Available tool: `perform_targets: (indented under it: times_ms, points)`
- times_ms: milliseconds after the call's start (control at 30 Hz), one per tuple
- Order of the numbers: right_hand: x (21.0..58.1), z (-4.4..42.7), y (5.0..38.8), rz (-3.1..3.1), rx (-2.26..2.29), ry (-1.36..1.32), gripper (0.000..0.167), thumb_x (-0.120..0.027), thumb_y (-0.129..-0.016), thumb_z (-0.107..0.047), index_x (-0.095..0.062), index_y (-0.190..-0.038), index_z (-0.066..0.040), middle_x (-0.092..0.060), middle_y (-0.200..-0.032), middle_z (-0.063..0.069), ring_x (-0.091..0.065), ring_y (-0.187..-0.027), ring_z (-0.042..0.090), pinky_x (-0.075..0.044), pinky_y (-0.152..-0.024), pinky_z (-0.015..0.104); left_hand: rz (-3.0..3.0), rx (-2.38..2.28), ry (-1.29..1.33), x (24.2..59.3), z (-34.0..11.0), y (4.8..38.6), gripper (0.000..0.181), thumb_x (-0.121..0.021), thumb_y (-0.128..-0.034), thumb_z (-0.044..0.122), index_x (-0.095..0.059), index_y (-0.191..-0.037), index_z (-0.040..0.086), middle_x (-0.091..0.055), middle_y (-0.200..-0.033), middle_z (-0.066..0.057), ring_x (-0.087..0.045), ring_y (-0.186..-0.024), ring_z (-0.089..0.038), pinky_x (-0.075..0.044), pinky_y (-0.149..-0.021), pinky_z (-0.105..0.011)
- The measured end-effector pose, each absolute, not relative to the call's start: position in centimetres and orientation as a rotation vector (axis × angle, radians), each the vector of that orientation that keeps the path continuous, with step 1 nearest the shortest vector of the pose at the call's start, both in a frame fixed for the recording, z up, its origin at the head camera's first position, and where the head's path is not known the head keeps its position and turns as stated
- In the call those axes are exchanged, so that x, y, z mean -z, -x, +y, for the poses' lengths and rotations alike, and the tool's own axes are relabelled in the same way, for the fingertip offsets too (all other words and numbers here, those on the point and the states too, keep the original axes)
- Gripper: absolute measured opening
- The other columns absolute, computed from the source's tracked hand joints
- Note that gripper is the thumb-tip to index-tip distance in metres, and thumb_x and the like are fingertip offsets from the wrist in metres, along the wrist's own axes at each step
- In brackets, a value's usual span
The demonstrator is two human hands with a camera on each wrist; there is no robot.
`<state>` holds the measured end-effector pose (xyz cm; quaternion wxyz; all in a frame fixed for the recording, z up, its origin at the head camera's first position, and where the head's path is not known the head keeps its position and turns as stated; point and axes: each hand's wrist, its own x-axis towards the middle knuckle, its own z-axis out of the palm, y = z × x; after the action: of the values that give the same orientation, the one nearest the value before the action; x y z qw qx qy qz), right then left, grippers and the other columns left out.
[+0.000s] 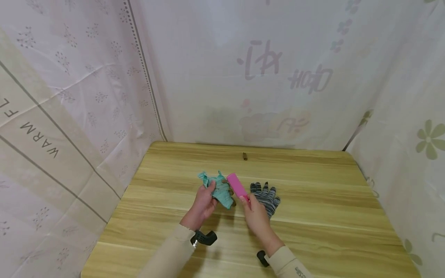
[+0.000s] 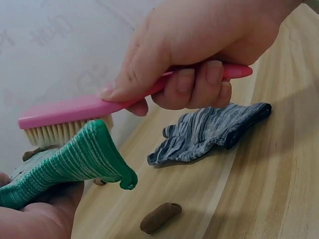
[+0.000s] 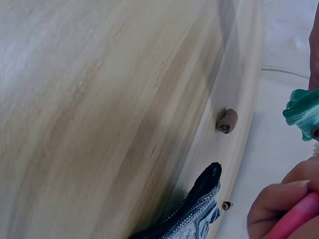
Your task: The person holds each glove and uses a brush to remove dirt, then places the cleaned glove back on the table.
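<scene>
In the head view, the left hand (image 1: 204, 201) grips a green striped knitted glove (image 1: 222, 194), thumb on top, held above the table. The right hand (image 1: 256, 216) holds a pink brush (image 1: 237, 185) by its handle. The left wrist view shows the bristles of the brush (image 2: 70, 110) against the green glove (image 2: 75, 162), with the right hand's (image 2: 199, 50) fingers curled round the handle and the left hand (image 2: 45, 214) under the glove. At the right wrist view's edge are the right hand (image 3: 284, 199) and the green glove (image 3: 304, 112).
A grey and black striped glove (image 1: 267, 197) lies flat on the wooden table (image 1: 313, 239), right of the brush. A small brown roll (image 1: 245, 156) lies near the back edge; another brown roll (image 2: 160, 217) is on the table near the green glove. Printed cloth (image 1: 222, 77) hangs around the table.
</scene>
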<state>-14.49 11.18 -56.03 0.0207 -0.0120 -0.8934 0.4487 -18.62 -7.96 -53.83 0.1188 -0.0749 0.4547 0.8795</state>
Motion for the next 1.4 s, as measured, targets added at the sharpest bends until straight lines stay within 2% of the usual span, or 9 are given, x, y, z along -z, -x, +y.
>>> perform_targets:
  times_ms: [133,400,567,667,833,1100,1400]
  points:
    - [55.6,11.1,14.4,-2.716,-1.500,0.074,0.038,-0.046,-0.106,-0.047,-0.058,-0.104,-0.011,-0.043,-0.070,0.002,-0.039,-0.061,0.017,-0.033,-0.054,0.029,1.322,-2.587,0.231,54.0,-8.0,18.8,0.040,-0.040,-0.1110,0.026,-0.039,-0.139,-0.003,-0.063,-0.119,-0.003,-0.065,-0.111,-0.011,-0.053,-0.100,-0.028]
    - [54.2,9.9,14.5,-2.679,-1.613,0.009,0.042,-0.045,-0.106,-0.048,-0.060,-0.113,-0.009,-0.044,-0.070,0.000,-0.040,-0.060,0.014,-0.035,-0.053,0.026,1.450,-2.503,0.197,54.3,-7.1,18.8,0.023,-0.045,-0.1096,0.021,-0.052,-0.118,0.001,-0.067,-0.101,0.004,-0.067,-0.098,-0.007,-0.057,-0.087,-0.025]
    - [53.6,8.9,14.5,-2.655,-1.574,-0.062,0.036,-0.049,-0.106,-0.043,-0.060,-0.110,-0.010,-0.049,-0.072,0.000,-0.044,-0.062,0.014,-0.037,-0.055,0.027,1.539,-2.426,0.148,54.4,-6.5,18.4,0.028,-0.050,-0.1080,0.024,-0.057,-0.126,0.003,-0.069,-0.104,0.008,-0.065,-0.100,-0.006,-0.055,-0.087,-0.025]
    - [53.7,8.8,14.5,-2.681,-1.503,-0.051,0.031,-0.051,-0.106,-0.040,-0.060,-0.109,-0.010,-0.050,-0.070,-0.001,-0.044,-0.060,0.014,-0.037,-0.054,0.027,1.574,-2.415,0.137,54.4,-6.6,18.3,0.035,-0.051,-0.1073,0.024,-0.055,-0.132,0.000,-0.070,-0.107,0.007,-0.064,-0.102,-0.007,-0.053,-0.090,-0.026]
    - [54.3,9.2,14.7,-2.745,-1.431,-0.014,0.028,-0.052,-0.106,-0.038,-0.060,-0.107,-0.011,-0.045,-0.066,-0.002,-0.039,-0.056,0.014,-0.033,-0.051,0.028,1.580,-2.420,0.174,54.4,-7.1,18.3,0.034,-0.048,-0.1085,0.019,-0.051,-0.133,-0.005,-0.068,-0.105,0.005,-0.064,-0.101,-0.009,-0.053,-0.090,-0.027]
    - [55.1,9.9,14.6,-2.745,-1.385,-0.020,0.031,-0.051,-0.105,-0.042,-0.060,-0.106,-0.013,-0.045,-0.064,-0.002,-0.038,-0.053,0.013,-0.033,-0.048,0.028,1.524,-2.443,0.168,54.2,-7.4,18.2,0.038,-0.045,-0.1090,0.016,-0.047,-0.139,-0.008,-0.070,-0.106,0.003,-0.068,-0.099,-0.010,-0.057,-0.088,-0.027]
    - [54.9,10.5,14.8,-2.757,-1.390,0.005,0.031,-0.049,-0.106,-0.041,-0.061,-0.108,-0.013,-0.043,-0.065,-0.001,-0.037,-0.053,0.013,-0.032,-0.048,0.027,1.508,-2.456,0.173,54.1,-7.6,18.4,0.041,-0.049,-0.1079,0.017,-0.047,-0.141,-0.007,-0.071,-0.108,0.002,-0.069,-0.100,-0.011,-0.058,-0.089,-0.028]
